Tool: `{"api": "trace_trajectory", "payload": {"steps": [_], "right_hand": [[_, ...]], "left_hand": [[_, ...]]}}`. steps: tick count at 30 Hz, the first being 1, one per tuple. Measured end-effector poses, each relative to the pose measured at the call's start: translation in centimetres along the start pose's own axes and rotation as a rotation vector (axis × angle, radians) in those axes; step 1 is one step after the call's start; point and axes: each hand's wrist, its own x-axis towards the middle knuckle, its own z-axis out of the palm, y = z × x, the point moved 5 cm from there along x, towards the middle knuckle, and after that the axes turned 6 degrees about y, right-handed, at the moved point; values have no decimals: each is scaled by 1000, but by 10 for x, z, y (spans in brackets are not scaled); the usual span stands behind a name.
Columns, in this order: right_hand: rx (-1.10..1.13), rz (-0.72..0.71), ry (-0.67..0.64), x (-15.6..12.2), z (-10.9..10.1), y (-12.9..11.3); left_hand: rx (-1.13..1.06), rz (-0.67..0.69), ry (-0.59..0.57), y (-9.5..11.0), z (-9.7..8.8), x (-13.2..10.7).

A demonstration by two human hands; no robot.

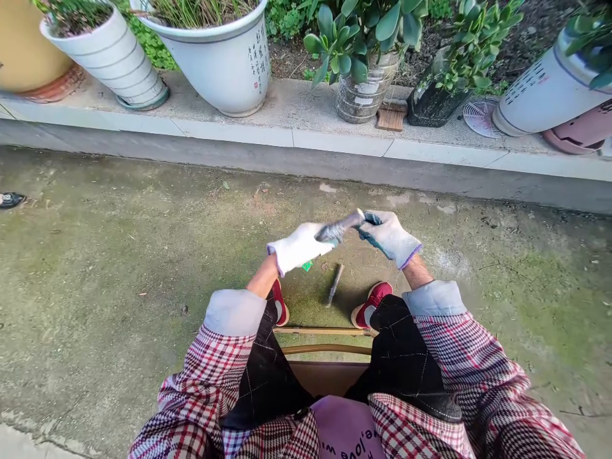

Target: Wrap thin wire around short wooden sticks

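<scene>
A short stick [352,220] with a pale cut end and a shiny grey wrapping is held in front of me, over the ground. My left hand [306,245], in a white glove with a dark green palm, is closed around its wrapped part. At the pale end, my right hand [386,236], gloved the same way, has its fingers closed against the stick. Both hands are slightly blurred. Below them on the ground lies a second short stick [335,285], partly grey. A small green scrap [306,265] shows beside my left glove.
My red shoes [375,303] stand on either side of the second stick, with a chair's metal bars [325,349] between my legs. Ahead runs a low tiled ledge [268,137] bearing a large white pot [224,64], other potted plants and a small brush [392,116].
</scene>
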Motion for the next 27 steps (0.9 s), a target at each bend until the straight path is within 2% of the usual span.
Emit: {"api": "trace_trajectory", "payload": {"steps": [5, 8, 12, 14, 16, 18, 20, 21, 22, 25, 27], "right_hand": [[92, 85, -181, -14, 36, -15], [182, 75, -130, -12, 30, -18], [120, -16, -35, -7, 13, -19], [61, -32, -101, -14, 20, -22], [4, -53, -258, -28, 34, -31], [-37, -121, -417, -43, 46, -41], [-63, -187, -427, -48, 44, -47], [-66, -192, -360, -44, 37, -45], [-66, -174, -252, -36, 27, -41], [-45, -35, 34, -6, -5, -10], [-36, 34, 125, 11, -17, 11]], "left_hand": [[-674, -63, 240, -8, -41, 8], [-920, -33, 350, -16, -64, 10], [-885, -73, 450, -29, -78, 15], [-763, -118, 503, -38, -81, 20], [-516, -164, 547, -46, -82, 23], [-110, -181, 477, -48, -75, 25], [290, -146, 276, -45, -52, 22], [417, -121, 153, -42, -35, 19], [438, -95, 100, -38, -19, 14], [438, -27, 18, -18, 23, -1], [427, 17, 3, -5, 35, -6]]}}
